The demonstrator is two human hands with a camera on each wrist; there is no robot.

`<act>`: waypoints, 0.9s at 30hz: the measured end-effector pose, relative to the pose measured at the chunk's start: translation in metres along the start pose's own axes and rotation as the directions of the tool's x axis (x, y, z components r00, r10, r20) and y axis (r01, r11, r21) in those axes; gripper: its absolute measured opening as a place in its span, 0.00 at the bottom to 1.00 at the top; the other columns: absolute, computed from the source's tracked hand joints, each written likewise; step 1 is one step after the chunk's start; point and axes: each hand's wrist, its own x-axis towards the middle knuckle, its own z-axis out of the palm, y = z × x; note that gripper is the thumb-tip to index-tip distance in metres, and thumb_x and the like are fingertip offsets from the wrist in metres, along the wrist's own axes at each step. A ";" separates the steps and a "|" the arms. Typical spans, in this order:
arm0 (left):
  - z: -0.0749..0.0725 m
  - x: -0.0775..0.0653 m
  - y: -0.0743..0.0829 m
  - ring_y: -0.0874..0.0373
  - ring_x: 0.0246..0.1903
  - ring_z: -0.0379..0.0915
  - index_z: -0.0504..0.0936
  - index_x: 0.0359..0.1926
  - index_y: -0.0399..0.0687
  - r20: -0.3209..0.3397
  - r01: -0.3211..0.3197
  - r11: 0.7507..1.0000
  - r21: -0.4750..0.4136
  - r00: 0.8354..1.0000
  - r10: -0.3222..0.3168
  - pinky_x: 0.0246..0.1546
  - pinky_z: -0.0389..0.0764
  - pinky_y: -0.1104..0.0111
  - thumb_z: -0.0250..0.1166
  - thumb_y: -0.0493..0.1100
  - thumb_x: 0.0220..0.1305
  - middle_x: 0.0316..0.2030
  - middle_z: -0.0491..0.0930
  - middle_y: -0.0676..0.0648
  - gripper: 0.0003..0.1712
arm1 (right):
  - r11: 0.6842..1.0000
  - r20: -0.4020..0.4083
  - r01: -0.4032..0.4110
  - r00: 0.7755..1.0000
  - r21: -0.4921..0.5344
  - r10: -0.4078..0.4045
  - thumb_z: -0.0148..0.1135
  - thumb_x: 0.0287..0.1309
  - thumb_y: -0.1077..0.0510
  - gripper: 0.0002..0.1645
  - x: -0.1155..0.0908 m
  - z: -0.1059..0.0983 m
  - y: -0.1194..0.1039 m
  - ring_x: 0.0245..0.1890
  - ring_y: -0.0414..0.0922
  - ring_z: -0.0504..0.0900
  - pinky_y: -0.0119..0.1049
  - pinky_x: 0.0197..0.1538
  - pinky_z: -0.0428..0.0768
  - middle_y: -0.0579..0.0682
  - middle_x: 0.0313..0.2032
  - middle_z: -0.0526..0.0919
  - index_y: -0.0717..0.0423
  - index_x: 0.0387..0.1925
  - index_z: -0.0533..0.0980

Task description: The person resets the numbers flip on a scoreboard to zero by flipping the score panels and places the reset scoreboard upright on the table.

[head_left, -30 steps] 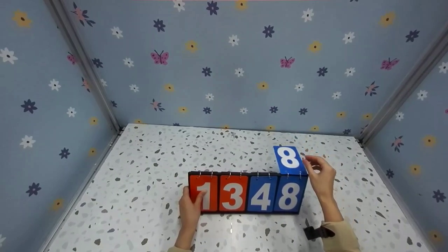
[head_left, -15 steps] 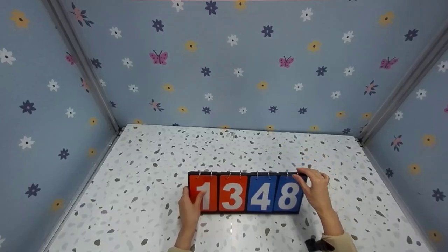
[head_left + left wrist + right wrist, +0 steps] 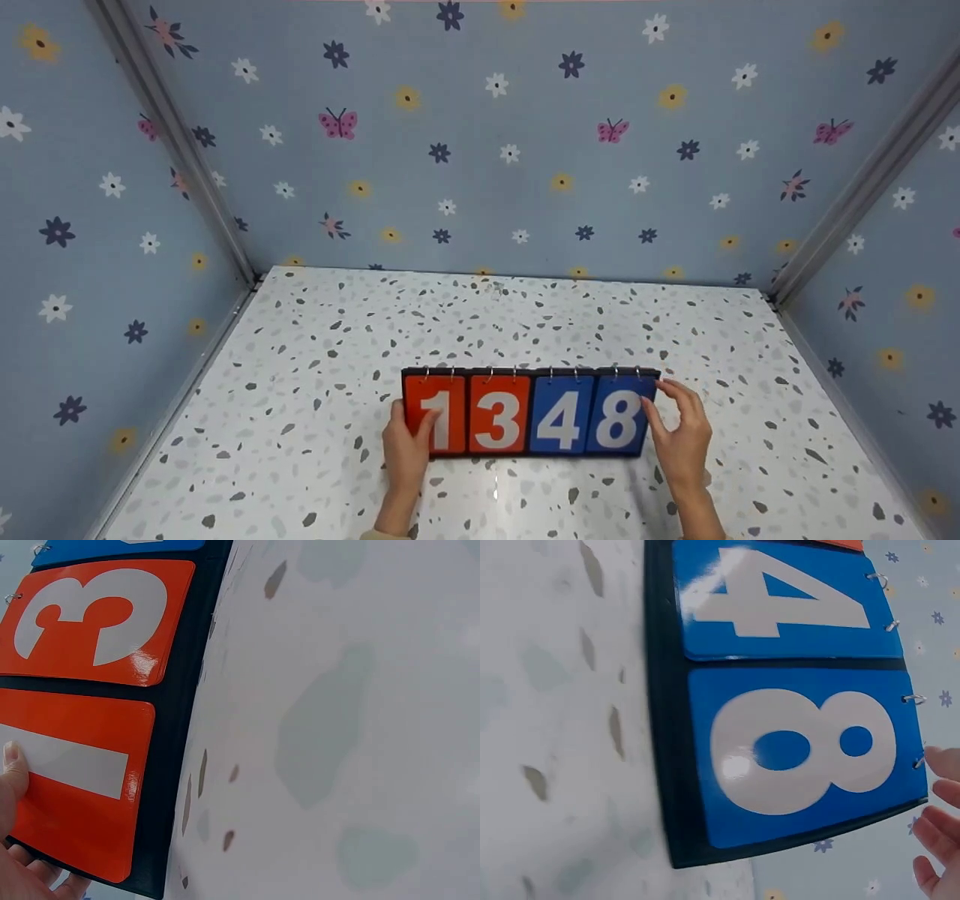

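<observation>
A black flip scoreboard (image 3: 497, 454) stands tilted on the table, its ring-hung number cards reading 1 and 3 on red, 4 and 8 on blue. My left hand (image 3: 405, 446) grips the left end, thumb across the red 1 card (image 3: 67, 817) and fingers behind the board. At the other end is my right hand (image 3: 684, 442), thumb tip by the right side of the blue 8 card (image 3: 802, 750) and index fingertip near the top corner. In the right wrist view its fingers (image 3: 937, 832) are loosely bent just beyond the board's edge, with no card between them.
The scoreboard rests on a white speckled table (image 3: 315, 375). Light blue flowered panels (image 3: 510, 112) enclose it at the back and both sides, with grey metal posts (image 3: 180, 142) at the corners.
A raised blue 8 card above the board has gone over the back, out of sight. My right hand has come down from the top to the right edge. The left hand stays put.
</observation>
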 end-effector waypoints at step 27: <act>0.000 0.000 -0.001 0.59 0.20 0.61 0.67 0.34 0.39 0.001 -0.009 1.000 0.006 1.000 0.009 0.20 0.66 0.70 0.68 0.45 0.51 0.18 0.65 0.51 0.20 | 0.930 0.050 -0.360 0.930 -0.077 0.364 0.71 0.44 0.55 0.24 -0.040 0.027 0.034 0.34 0.44 0.75 0.36 0.36 0.72 0.54 0.34 0.78 0.63 0.41 0.73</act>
